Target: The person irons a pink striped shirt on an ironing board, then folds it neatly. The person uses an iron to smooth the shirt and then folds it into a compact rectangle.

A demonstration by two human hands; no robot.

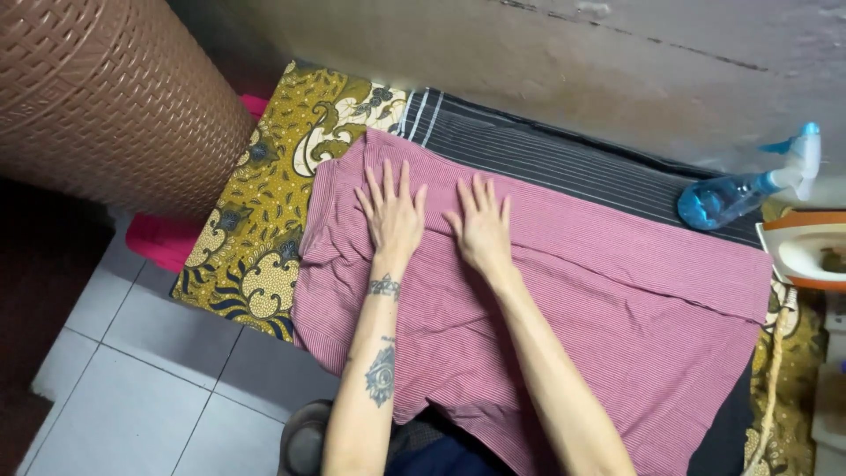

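**A:** What is the work surface like, and the room round it?

**B:** A low padded board covered in a yellow batik cloth [264, 220] with leaf and scroll patterns. Over that lies a black cloth with thin white stripes [546, 163], running along the far side. The board stands against a rough plaster wall [546, 62] at the far edge. The floor [150, 370] at the near left is pale grey tile with dark grout lines.

**A:** What else stands about?

**B:** At the far left, a large brown woven plastic basket [106, 97] rises beside the board's corner, and something bright pink [163, 240] shows under the batik's left edge. At the far right lies a blue spray bottle [749, 189] with a white trigger head, on its side on the striped cloth. Just near of it, at the right edge, is part of an orange and white iron [811, 251]. Nothing lies on the garment except the hands.

**A:** And the garment itself?

**B:** A red shirt with fine white stripes [617, 300], spread flat over most of the board, from the middle left to the right, its near edge hanging off towards the person. Its left end is rumpled into soft folds, and a fold line crosses the right part.

**A:** The hands?

**B:** Both lie flat, palms down, side by side on the far left part of the shirt. The left hand [394, 216] has its fingers spread wide; its forearm is tattooed. The right hand [482, 231] is just beside it, fingers straight and a little apart. Neither grips anything; they press on the cloth.
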